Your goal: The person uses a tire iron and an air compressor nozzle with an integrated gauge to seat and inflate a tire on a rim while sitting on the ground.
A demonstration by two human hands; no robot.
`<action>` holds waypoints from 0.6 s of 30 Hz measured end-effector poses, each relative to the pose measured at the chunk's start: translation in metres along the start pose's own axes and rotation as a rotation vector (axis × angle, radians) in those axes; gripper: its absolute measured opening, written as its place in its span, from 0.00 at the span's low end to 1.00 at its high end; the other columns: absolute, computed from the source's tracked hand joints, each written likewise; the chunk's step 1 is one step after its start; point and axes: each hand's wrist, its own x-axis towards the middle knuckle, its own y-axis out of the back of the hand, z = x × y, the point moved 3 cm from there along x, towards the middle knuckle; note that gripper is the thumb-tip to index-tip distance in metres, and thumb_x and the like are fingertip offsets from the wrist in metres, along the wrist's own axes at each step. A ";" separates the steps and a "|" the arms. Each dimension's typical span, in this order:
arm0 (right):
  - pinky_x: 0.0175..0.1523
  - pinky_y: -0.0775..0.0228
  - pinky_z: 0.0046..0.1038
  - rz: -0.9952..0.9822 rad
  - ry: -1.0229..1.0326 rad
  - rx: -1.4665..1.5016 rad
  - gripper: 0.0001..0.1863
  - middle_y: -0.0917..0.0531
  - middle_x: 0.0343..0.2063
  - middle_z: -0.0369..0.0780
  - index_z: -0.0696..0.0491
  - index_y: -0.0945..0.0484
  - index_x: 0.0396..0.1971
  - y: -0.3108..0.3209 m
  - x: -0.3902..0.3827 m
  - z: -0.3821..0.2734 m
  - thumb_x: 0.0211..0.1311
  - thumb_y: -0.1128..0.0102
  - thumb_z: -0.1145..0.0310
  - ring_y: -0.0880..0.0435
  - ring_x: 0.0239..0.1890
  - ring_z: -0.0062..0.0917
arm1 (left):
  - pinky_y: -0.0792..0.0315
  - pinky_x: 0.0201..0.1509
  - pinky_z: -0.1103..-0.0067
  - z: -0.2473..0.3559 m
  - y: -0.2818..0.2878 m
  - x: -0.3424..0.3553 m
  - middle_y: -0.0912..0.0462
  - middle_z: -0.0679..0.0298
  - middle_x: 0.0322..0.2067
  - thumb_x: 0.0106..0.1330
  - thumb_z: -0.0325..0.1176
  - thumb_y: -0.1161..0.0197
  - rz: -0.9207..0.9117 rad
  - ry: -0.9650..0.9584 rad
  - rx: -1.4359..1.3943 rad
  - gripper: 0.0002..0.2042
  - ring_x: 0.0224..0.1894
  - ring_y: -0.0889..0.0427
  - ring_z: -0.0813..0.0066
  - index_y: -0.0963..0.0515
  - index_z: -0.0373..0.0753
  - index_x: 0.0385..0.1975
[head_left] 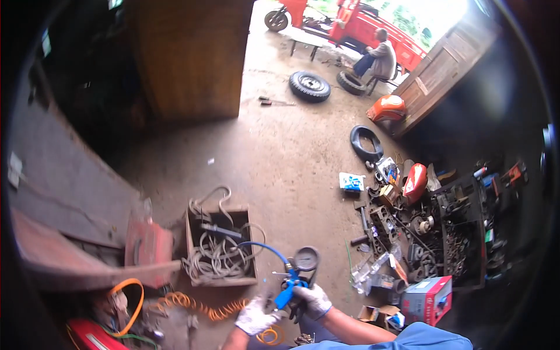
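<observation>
A blue tire inflator gun (281,298) with a round dial gauge (306,258) is held low in front of me. My right hand (315,300), in a white work glove with dark parts, is closed around its handle. My left hand (255,315), gloved alike, is closed by the tool's lower end; what its fingers grip is hidden. From the gun's top a short blue hose (263,246) curves left toward a box. An orange coiled air hose (224,311) runs along the floor to my left hand, and loops of orange tubing (269,335) show below it.
On the left stand an open box of grey hose (249,274) and a red case (156,248). Tools and parts crowd the right, beside a red-grey carton (424,298) and an inner tube (353,140). Beyond lie a wheel (309,86), a seated person (382,58) and a red vehicle (373,26).
</observation>
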 end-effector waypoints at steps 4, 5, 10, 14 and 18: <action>0.36 0.30 0.22 -0.339 0.003 -0.242 0.28 0.17 0.37 0.35 0.57 0.25 0.63 -0.024 0.047 -0.107 0.67 0.32 0.60 0.26 0.31 0.15 | 0.21 0.52 0.58 0.074 0.005 0.098 0.15 0.42 0.45 0.54 0.42 0.34 -0.050 0.237 0.032 0.35 0.48 0.15 0.41 0.31 0.43 0.65; 0.37 0.29 0.22 -0.373 0.120 -0.252 0.31 0.16 0.40 0.36 0.56 0.28 0.66 -0.011 0.063 -0.127 0.67 0.33 0.57 0.26 0.30 0.16 | 0.20 0.50 0.59 0.076 0.004 0.118 0.14 0.43 0.41 0.52 0.42 0.34 0.043 0.170 0.041 0.30 0.46 0.14 0.42 0.24 0.41 0.58; 0.34 0.23 0.28 -0.153 -0.148 0.308 0.24 0.17 0.46 0.43 0.55 0.29 0.61 0.147 0.153 -0.234 0.65 0.39 0.74 0.21 0.29 0.22 | 0.20 0.47 0.61 0.125 0.036 0.223 0.12 0.47 0.35 0.48 0.48 0.30 0.203 0.331 0.383 0.23 0.41 0.12 0.50 0.17 0.38 0.40; 0.50 0.26 0.42 -0.257 0.065 0.850 0.19 0.20 0.38 0.39 0.47 0.25 0.56 0.250 0.134 -0.389 0.65 0.37 0.67 0.22 0.39 0.29 | 0.21 0.43 0.65 0.224 0.059 0.316 0.14 0.52 0.29 0.45 0.47 0.28 0.348 0.248 0.296 0.25 0.34 0.13 0.57 0.16 0.35 0.39; 0.35 0.25 0.36 0.253 -0.061 0.715 0.12 0.20 0.28 0.38 0.47 0.25 0.48 0.366 0.159 -0.442 0.65 0.38 0.71 0.21 0.26 0.29 | 0.25 0.32 0.74 0.369 0.080 0.437 0.20 0.66 0.22 0.48 0.37 0.30 0.405 0.046 0.241 0.18 0.26 0.21 0.75 0.20 0.32 0.35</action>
